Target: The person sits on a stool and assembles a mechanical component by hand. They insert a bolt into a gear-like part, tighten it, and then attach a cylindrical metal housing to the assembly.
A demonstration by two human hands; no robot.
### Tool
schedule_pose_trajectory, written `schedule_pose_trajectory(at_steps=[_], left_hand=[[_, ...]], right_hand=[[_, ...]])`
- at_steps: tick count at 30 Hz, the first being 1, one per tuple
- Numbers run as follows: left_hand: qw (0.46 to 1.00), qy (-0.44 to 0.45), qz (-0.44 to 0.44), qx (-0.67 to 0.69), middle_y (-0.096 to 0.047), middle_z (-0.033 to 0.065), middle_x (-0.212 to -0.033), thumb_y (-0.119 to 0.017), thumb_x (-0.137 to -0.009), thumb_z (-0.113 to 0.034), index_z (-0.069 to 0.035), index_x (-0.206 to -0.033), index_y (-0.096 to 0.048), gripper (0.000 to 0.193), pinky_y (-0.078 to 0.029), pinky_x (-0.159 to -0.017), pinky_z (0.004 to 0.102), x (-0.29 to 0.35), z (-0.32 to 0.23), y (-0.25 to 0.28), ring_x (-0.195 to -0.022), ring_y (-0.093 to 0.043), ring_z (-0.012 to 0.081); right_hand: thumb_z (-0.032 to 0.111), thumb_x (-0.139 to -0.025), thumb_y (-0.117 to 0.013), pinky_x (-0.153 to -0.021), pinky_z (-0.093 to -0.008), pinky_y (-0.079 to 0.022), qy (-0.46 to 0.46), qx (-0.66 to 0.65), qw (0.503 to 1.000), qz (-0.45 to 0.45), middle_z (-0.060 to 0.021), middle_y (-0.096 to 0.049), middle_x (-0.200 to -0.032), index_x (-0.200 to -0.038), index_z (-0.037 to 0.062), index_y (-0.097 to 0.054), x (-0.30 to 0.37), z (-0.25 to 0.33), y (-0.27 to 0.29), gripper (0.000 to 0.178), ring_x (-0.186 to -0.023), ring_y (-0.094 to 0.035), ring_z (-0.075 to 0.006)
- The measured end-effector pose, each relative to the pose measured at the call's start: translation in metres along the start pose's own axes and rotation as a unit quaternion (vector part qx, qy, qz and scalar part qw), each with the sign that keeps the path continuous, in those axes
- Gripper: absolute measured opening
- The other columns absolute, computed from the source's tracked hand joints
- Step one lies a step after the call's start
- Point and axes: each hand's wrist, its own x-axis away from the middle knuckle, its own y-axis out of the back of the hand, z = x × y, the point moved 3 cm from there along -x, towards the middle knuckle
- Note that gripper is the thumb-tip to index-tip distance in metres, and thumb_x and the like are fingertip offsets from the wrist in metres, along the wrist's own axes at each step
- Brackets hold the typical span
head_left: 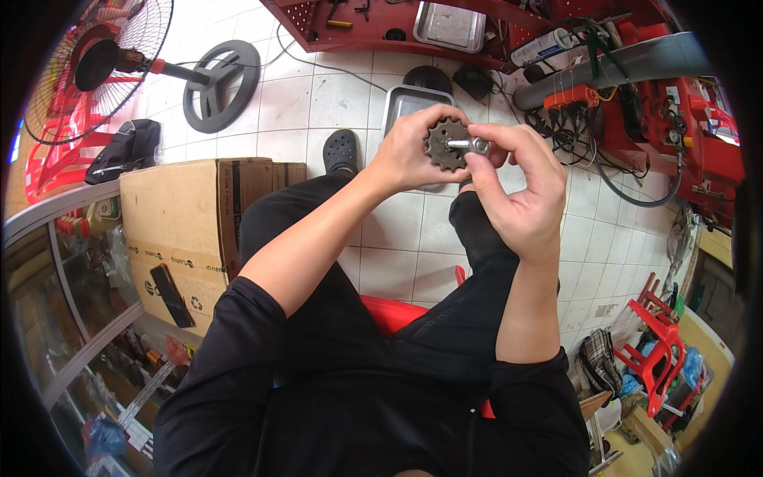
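Observation:
In front of my knees, my left hand (407, 151) is closed around a dark, toothed metal sprocket (439, 149), with its flat face turned up toward me. A shiny silver bolt (478, 146) lies across the sprocket's middle, its thick round end toward the right. My right hand (531, 195) pinches that thick end between thumb and forefinger. Whether the bolt's thin end sits inside the sprocket's centre hole I cannot tell. Part of the sprocket's rim is covered by my left fingers.
Beyond my hands, a metal tray (405, 102) rests on the tiled floor. On the left stand a cardboard box (179, 215) bearing a phone (172, 296), and a fan (99, 63). A red workbench (373, 36) is ahead; cables and red machinery (668, 111) are at the right.

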Motion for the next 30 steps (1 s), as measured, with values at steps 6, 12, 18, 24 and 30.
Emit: schedule_pose_trajectory(at_steps=[6,12,18,24,30], left_hand=[[1.000,0.014,0.005,0.019,-0.066,0.0065,-0.094,-0.087,-0.058,-0.017,-0.003,-0.102,-0.059,0.054,-0.050,-0.077,0.0290,0.0002,-0.0001,-0.0003,-0.084,-0.063,0.0151],[1.000,-0.002,0.001,0.004,-0.066,0.0066,-0.093,-0.087,-0.058,-0.017,-0.003,-0.102,-0.059,0.054,-0.050,-0.077,0.0287,-0.0002,0.0013,0.0003,-0.084,-0.063,0.0149],[1.000,-0.005,-0.005,0.001,-0.066,0.0070,-0.093,-0.087,-0.058,-0.017,-0.003,-0.102,-0.059,0.054,-0.050,-0.077,0.0286,-0.0005,-0.0009,0.0000,-0.083,-0.063,0.0149],[1.000,0.017,0.003,0.010,-0.066,0.0074,-0.093,-0.086,-0.058,-0.016,-0.003,-0.102,-0.059,0.054,-0.050,-0.078,0.0290,0.0002,-0.0002,0.0003,-0.084,-0.063,0.0153],[1.000,-0.004,-0.008,-0.003,-0.066,0.0071,-0.092,-0.087,-0.058,-0.016,-0.003,-0.102,-0.059,0.054,-0.051,-0.077,0.0290,-0.0009,-0.0020,0.0002,-0.083,-0.063,0.0147]], right_hand=[[0.001,-0.070,-0.073,-0.058,-0.0276,-0.044,-0.008,0.009,1.000,-0.009,-0.0058,-0.057,-0.073,-0.093,0.0013,-0.063,-0.0025,0.0062,0.0019,0.026,-0.063,-0.054,-0.0160],[0.001,-0.070,-0.072,-0.058,-0.0280,-0.045,-0.002,0.013,1.000,-0.006,-0.0060,-0.057,-0.073,-0.096,0.0018,-0.064,-0.0007,0.0020,-0.0002,0.027,-0.063,-0.054,-0.0164],[0.001,-0.070,-0.073,-0.059,-0.0282,-0.045,0.007,0.004,1.000,0.000,-0.0065,-0.058,-0.074,-0.097,0.0017,-0.064,-0.0048,0.0071,0.0023,0.029,-0.062,-0.055,-0.0166],[0.002,-0.069,-0.072,-0.059,-0.0291,-0.045,-0.002,0.025,1.000,-0.010,-0.0066,-0.058,-0.074,-0.098,0.0021,-0.064,-0.0009,0.0025,0.0002,0.030,-0.063,-0.055,-0.0175],[0.003,-0.068,-0.074,-0.059,-0.0293,-0.045,0.008,0.011,1.000,0.005,-0.0068,-0.059,-0.075,-0.094,0.0023,-0.064,-0.0014,0.0001,0.0003,0.028,-0.063,-0.055,-0.0174]])
